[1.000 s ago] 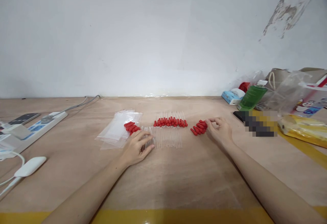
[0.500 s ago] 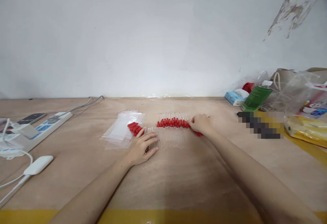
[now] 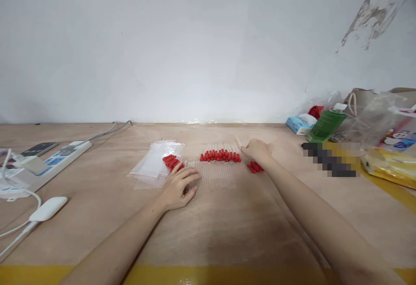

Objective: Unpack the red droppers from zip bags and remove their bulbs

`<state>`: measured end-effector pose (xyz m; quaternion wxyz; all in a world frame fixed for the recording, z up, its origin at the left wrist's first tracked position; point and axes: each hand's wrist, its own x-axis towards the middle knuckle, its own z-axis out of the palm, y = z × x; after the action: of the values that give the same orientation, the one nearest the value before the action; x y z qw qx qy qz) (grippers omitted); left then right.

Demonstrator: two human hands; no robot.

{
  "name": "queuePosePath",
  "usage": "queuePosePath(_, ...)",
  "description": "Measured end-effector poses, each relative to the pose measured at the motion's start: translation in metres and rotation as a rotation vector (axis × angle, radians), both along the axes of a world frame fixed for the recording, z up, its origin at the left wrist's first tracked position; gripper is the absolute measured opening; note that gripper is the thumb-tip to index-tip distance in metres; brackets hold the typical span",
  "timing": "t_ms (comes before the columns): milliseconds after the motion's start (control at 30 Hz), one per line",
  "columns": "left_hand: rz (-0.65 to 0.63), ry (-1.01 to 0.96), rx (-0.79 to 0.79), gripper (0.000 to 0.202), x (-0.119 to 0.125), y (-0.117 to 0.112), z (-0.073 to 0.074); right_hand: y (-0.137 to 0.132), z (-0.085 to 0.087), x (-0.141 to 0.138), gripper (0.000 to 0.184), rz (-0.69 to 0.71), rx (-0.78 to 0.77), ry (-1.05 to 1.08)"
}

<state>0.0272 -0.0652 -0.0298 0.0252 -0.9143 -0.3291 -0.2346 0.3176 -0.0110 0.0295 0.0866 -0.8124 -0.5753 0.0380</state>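
Glass droppers with red rubber bulbs lie side by side mid-table. Their red bulbs form a row, with clear tubes pointing both toward me and toward the wall. My left hand rests open over the left end of the near tubes, fingers apart. Just beyond its fingertips is a small pile of red bulbs, partly hidden by the hand. At the row's right end my right hand pinches one dropper, its tube slanting toward the wall. A few more red bulbs lie below that hand.
Clear zip bags are stacked left of the droppers. A power strip with plugs and cables stands at far left, near a white device. At right are a tissue box, a green bottle and plastic packages.
My right hand has shifted slightly toward the wall with a dropper, uncovering the red bulbs below it. My left hand has moved slightly left.
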Motion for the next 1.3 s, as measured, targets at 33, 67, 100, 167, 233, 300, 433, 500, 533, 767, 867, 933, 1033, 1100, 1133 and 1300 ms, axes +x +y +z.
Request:
queuePosePath(33,-0.004,-0.001,0.006,0.034,0.0,0.0,0.0,-0.006,0.004,0.0,0.023,0.01,0.046,-0.004)
queuePosePath(67,-0.008,-0.008,0.017,0.036,-0.001,0.0,0.001,-0.012,0.007,0.0,0.024,0.037,0.111,0.002)
queuePosePath(100,-0.012,-0.024,0.032,0.038,0.0,-0.001,0.001,-0.02,0.008,0.0,0.023,0.088,0.19,0.019)
queuePosePath(167,0.001,-0.098,0.076,0.047,0.001,-0.002,0.002,-0.036,0.004,-0.002,0.019,0.255,0.373,0.063)
queuePosePath(233,0.039,-0.23,0.138,0.051,0.004,-0.004,0.003,-0.053,-0.01,-0.006,0.016,0.466,0.53,0.059)
queuePosePath(300,0.073,-0.348,0.197,0.048,0.009,-0.008,0.004,-0.069,-0.029,-0.012,0.015,0.676,0.686,-0.018)
queuePosePath(433,0.014,-0.281,0.237,0.032,0.019,-0.014,0.003,-0.092,-0.062,-0.025,0.01,0.941,0.904,-0.087)
queuePosePath(500,-0.065,-0.185,0.237,0.021,0.023,-0.016,0.002,-0.098,-0.069,-0.029,0.015,0.944,0.945,-0.071)
queuePosePath(533,-0.097,-0.154,0.236,0.017,0.025,-0.017,0.001,-0.099,-0.071,-0.03,0.018,0.934,0.952,-0.061)
queuePosePath(767,-0.115,-0.13,0.228,0.016,0.031,-0.016,-0.006,-0.096,-0.074,-0.031,0.012,0.921,0.92,-0.005)
queuePosePath(867,-0.107,-0.114,0.236,0.014,0.032,-0.016,-0.007,-0.093,-0.075,-0.03,0.011,0.938,0.904,-0.003)
queuePosePath(933,-0.1,-0.102,0.236,0.013,0.032,-0.017,-0.006,-0.093,-0.075,-0.03,0.01,0.954,0.897,-0.025)
queuePosePath(1033,-0.102,-0.104,0.238,0.013,0.032,-0.019,-0.006,-0.094,-0.075,-0.029,0.015,0.964,0.891,-0.073)
queuePosePath(1100,-0.106,-0.11,0.237,0.013,0.033,-0.021,-0.005,-0.095,-0.075,-0.029,0.016,0.977,0.882,-0.094)
queuePosePath(1133,-0.106,-0.113,0.235,0.013,0.033,-0.021,-0.005,-0.095,-0.075,-0.029,0.015,0.987,0.871,-0.1)
queuePosePath(1300,-0.104,-0.125,0.223,0.015,0.028,-0.02,-0.005,-0.096,-0.075,-0.024,0.016,1.016,0.831,-0.105)
